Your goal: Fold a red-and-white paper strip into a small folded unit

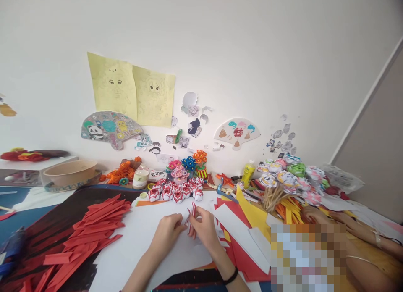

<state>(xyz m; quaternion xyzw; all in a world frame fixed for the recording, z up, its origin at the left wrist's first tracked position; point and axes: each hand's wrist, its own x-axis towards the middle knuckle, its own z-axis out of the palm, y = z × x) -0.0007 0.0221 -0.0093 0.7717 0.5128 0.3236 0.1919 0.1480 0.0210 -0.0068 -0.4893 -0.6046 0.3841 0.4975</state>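
Note:
Above a large white sheet of paper, both hands meet at a small folded red-and-white paper piece. My right hand pinches it upright between thumb and fingers. With fingers curled, my left hand closes on its left edge; the fingertips are partly hidden. Just beyond the hands sits a cluster of red-and-white folded paper flowers. To the left lies a heap of folded red paper strips. Right of my hands are white paper strips over red paper sheets.
Along the wall stand a jar, a yellow bottle and small bright flowers. A bouquet of paper flowers is at the right, where another person's hand reaches in. A beige basin stands back left.

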